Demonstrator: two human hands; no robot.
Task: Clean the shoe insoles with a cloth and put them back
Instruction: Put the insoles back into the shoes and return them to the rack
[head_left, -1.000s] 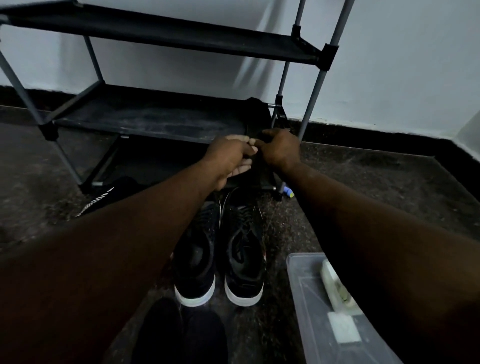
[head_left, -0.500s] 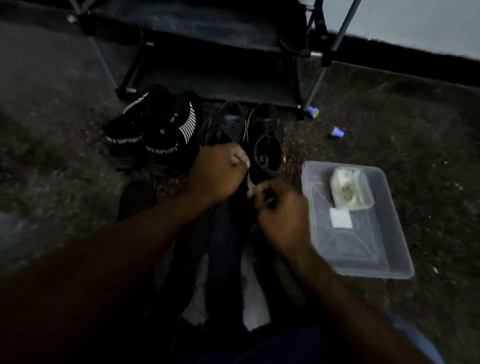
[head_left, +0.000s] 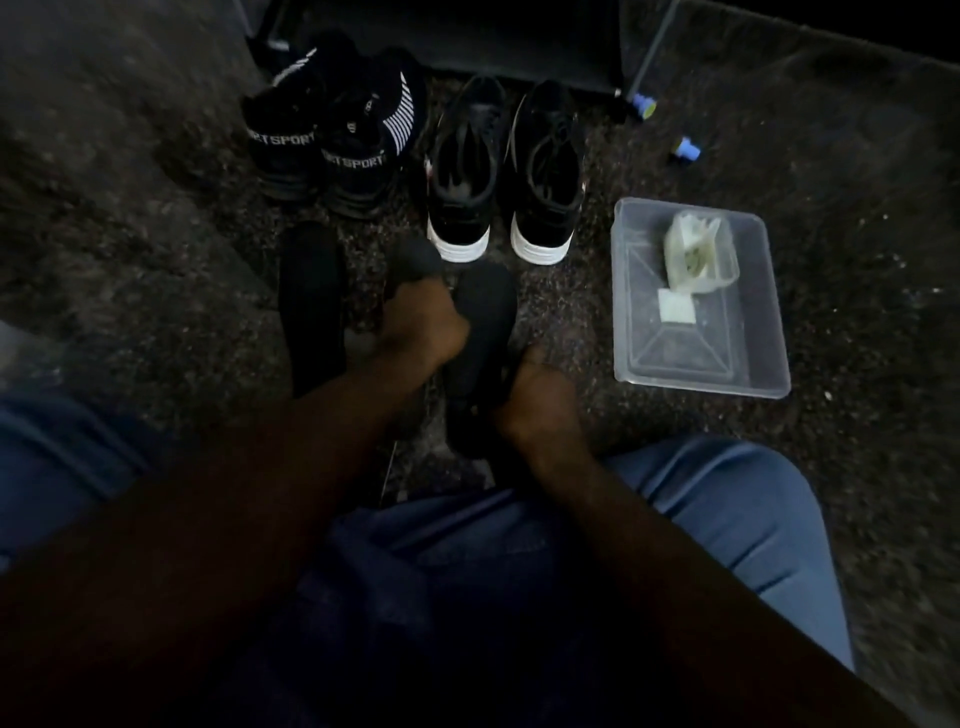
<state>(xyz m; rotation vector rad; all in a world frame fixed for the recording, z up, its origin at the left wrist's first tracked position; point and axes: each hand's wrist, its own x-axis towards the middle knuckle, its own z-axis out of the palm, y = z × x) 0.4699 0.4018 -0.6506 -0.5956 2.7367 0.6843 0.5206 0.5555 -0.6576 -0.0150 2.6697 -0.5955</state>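
A clear plastic tub (head_left: 748, 332) holds a small bag (head_left: 696, 254), a blue cap (head_left: 685, 150) lying beyond it

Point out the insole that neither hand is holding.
The leftmost insole, lying alone on the floor. The left hand grips the middle insole, and the right hand holds the right insole by its edge.
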